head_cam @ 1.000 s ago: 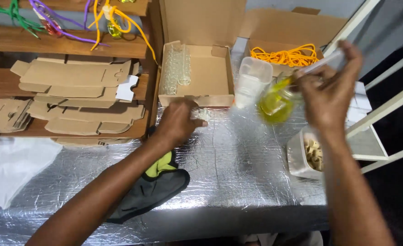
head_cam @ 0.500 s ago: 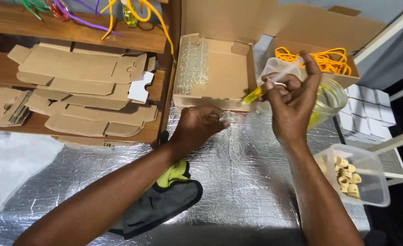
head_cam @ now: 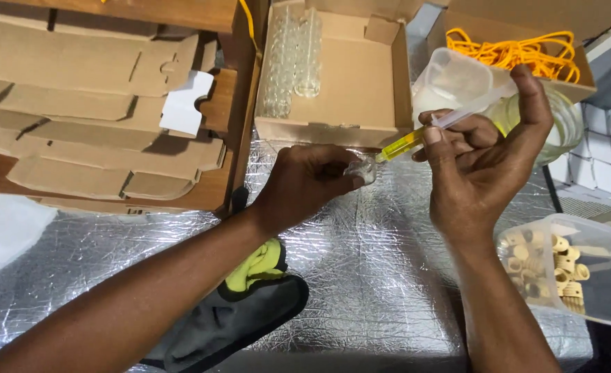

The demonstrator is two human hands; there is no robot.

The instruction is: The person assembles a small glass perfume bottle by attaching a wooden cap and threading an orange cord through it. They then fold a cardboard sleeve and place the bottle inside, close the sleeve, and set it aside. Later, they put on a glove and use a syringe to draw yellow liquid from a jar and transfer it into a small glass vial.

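My left hand (head_cam: 304, 185) pinches a small clear glass vial (head_cam: 363, 168) just above the silver foil table (head_cam: 388, 276). My right hand (head_cam: 482, 162) grips a plastic syringe (head_cam: 433, 131) filled with yellow liquid, thumb up at the plunger end. The syringe tip points down-left and meets the mouth of the vial. Behind my right hand stands a glass jar (head_cam: 558, 124) of pale yellow liquid, partly hidden by my fingers.
An open cardboard box (head_cam: 361, 83) holds rows of empty glass vials (head_cam: 292, 55). Flat folded cartons (head_cam: 91, 103) fill wooden shelves at the left. A clear tub of small beige caps (head_cam: 568, 269) sits at right. A grey and yellow-green glove (head_cam: 243, 311) lies under my left forearm. Orange cord (head_cam: 513, 48) lies in a far box.
My right hand has brought the syringe down from the jar to the vial held by my left hand. The view has moved closer and shifted left.
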